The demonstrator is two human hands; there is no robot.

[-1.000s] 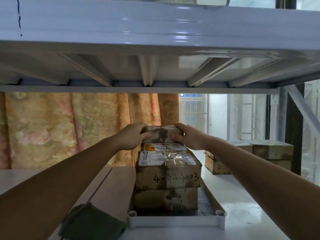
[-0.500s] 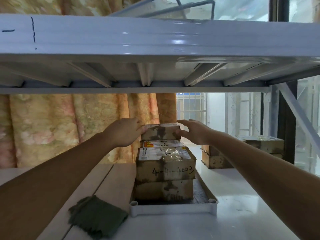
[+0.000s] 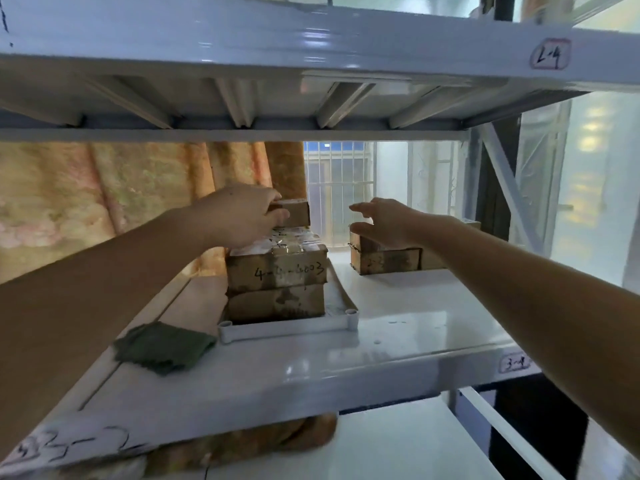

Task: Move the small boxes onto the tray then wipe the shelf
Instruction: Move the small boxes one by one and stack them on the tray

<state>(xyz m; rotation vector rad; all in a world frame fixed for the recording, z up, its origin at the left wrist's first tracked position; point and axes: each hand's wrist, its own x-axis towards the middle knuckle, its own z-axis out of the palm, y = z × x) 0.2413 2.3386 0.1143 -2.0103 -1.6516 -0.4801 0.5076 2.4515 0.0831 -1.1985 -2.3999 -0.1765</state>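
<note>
Left hand [image 3: 242,216]: still gripping top box [image 3: 294,213] on the tray [image 3: 287,329] stack.
Right hand [image 3: 384,221]: let go, fingers spread, reaching for next box [image 3: 384,259].

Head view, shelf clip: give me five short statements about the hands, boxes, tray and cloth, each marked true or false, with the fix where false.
1. The left hand grips the top box of the stack on the tray. True.
2. The right hand also grips that top box. False: it is open and reaches toward the boxes on the shelf to the right.
3. The green cloth lies inside the tray. False: it lies on the shelf, left of the tray.
4. Some boxes are not on the tray. True.
5. The tray holds a single box. False: several are stacked in it.
</note>
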